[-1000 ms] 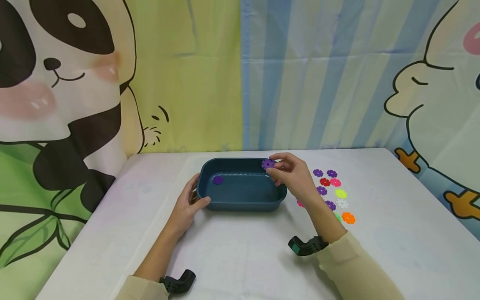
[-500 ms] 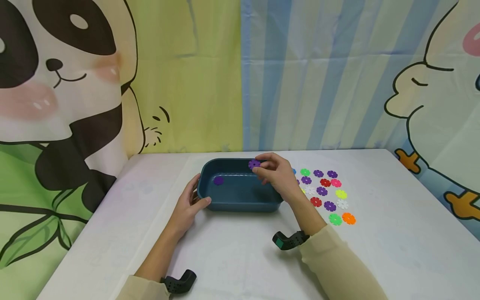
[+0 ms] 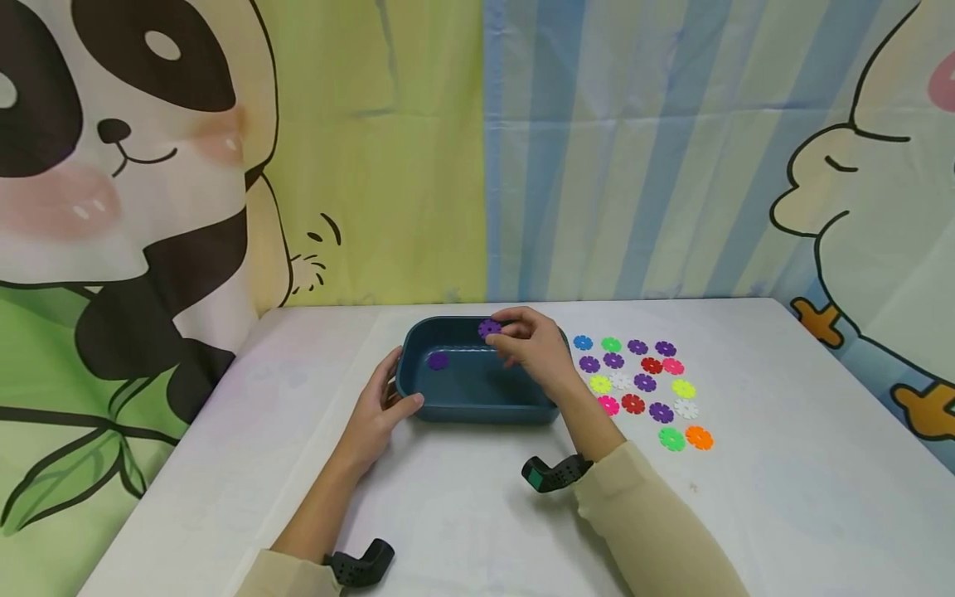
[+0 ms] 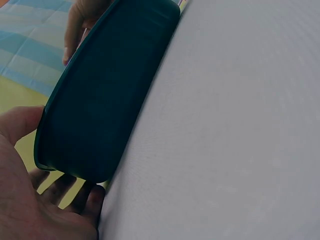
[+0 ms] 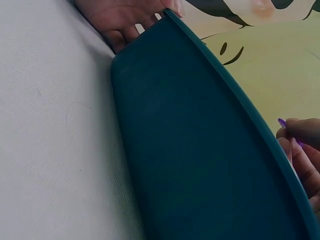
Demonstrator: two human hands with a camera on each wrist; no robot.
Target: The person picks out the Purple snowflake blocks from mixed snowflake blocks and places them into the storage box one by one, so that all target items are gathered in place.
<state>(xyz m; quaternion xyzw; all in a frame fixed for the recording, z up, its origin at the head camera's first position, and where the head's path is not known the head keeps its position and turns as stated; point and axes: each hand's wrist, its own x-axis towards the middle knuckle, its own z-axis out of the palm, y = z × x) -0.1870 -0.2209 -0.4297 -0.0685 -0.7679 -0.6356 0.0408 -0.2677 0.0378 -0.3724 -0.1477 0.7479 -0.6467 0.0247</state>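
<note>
A dark teal plastic basin stands on the white table. My left hand holds its left end, thumb at the rim and fingers against the end wall, as the left wrist view also shows on the basin. Between thumb and fingertips, my right hand pinches a purple snowflake disc, upright above the basin's far inner side. The right wrist view shows only a sliver of this pinched disc, past the basin's rim. Another purple disc lies inside the basin toward its left end.
Right of the basin, several loose snowflake discs lie spread in rough rows, among them a red disc, a green disc and an orange disc. A printed curtain hangs behind the white table.
My right hand has moved left over the basin with the purple disc, uncovering more loose discs on the table. The left hand has kept its hold on the basin.
</note>
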